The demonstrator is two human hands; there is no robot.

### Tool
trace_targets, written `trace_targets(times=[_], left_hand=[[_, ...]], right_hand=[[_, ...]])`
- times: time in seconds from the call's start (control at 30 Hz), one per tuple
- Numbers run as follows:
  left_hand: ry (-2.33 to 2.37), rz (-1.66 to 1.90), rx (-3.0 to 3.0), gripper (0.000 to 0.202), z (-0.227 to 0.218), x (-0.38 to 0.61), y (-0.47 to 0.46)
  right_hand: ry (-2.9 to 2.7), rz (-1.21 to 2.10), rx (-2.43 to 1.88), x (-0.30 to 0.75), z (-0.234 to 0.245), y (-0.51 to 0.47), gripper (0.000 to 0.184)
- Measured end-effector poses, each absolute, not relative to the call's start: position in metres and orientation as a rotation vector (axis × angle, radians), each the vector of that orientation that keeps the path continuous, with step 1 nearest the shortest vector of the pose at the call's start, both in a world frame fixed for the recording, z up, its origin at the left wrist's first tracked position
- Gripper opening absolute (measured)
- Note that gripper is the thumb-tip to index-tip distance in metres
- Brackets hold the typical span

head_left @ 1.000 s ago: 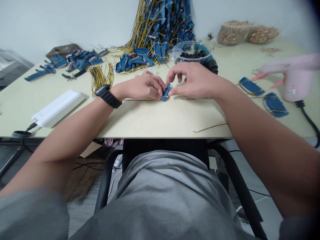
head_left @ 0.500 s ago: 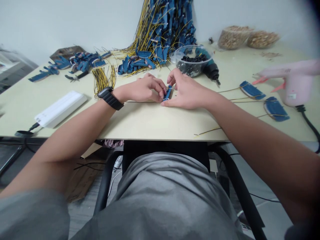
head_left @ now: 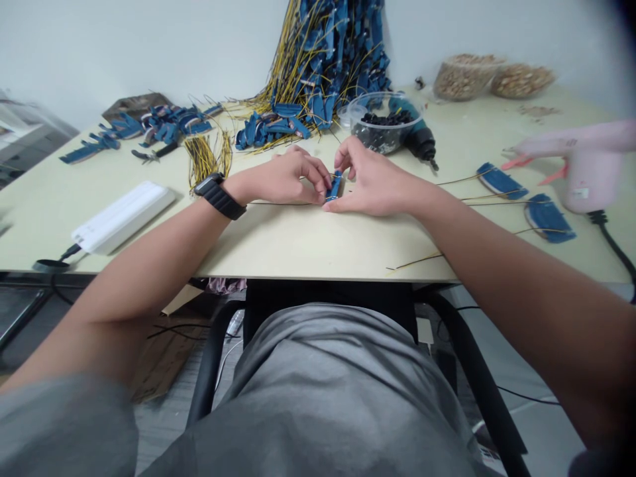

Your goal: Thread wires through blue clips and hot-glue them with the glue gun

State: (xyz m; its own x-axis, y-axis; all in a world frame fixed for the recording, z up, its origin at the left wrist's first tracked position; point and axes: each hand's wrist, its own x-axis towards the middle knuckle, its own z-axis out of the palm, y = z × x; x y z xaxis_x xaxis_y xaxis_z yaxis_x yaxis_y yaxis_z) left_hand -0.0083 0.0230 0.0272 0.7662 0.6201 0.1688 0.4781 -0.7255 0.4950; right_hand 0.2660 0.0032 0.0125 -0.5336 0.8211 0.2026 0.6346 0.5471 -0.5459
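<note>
A small blue curved piece [head_left: 334, 186] with thin wires is held low over the table between my two hands. My right hand [head_left: 372, 177] is closed around its right side, thumb at the near end and fingertips at the far end. From the left, my left hand [head_left: 293, 177] presses thumb and curled fingers onto the piece's left edge, and whether it also pinches a wire there is hidden. A dark thin wire [head_left: 278, 204] runs out to the left beneath my left hand. More wires pass under my right forearm.
Two blue wired pieces [head_left: 549, 217] lie at right beside a pink glue gun [head_left: 596, 159]. Behind are a tub of black parts [head_left: 382, 126], a drill [head_left: 421, 140] and a heap of blue pieces [head_left: 342, 53]. Left are yellow-black wires [head_left: 203, 159], pliers [head_left: 154, 154] and a white box [head_left: 122, 217].
</note>
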Motion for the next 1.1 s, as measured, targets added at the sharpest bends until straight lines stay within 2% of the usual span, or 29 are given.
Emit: trace_targets(times=[0.33, 0.47, 0.6, 0.83, 0.9, 1.0, 1.03, 1.1], left_hand=[[0.857, 0.397, 2.611, 0.023, 0.038, -0.015, 0.019], [0.981, 0.368, 2.606, 0.034, 0.043, -0.023, 0.02], [0.911, 0.414, 2.603, 0.037, 0.055, -0.027, 0.022], [0.952, 0.517, 2.576, 0.048, 0.06, -0.027, 0.023], [1.054, 0.574, 2.56, 0.048, 0.058, -0.028, 0.025], [1.184, 0.741, 2.515, 0.036, 0.056, -0.031, 0.029], [1.223, 0.785, 2.486, 0.033, 0.055, -0.032, 0.031], [1.22, 0.82, 2.356, 0.027, 0.055, -0.035, 0.034]], right_hand=[[-2.364, 0.603, -1.171, 0.269, 0.02, 0.0, 0.079], [-2.365, 0.619, -1.164, 0.271, 0.021, 0.001, 0.079], [-2.377, 0.678, -1.137, 0.273, 0.022, 0.002, 0.078], [-2.365, 0.822, -1.113, 0.283, 0.035, 0.004, 0.093], [-2.275, 0.774, -1.189, 0.284, 0.044, 0.0, 0.079], [-2.155, 0.611, -1.431, 0.278, 0.058, -0.011, 0.019], [-2.156, 0.577, -1.509, 0.275, 0.061, -0.015, 0.015], [-2.198, 0.546, -1.615, 0.267, 0.065, -0.02, 0.03]])
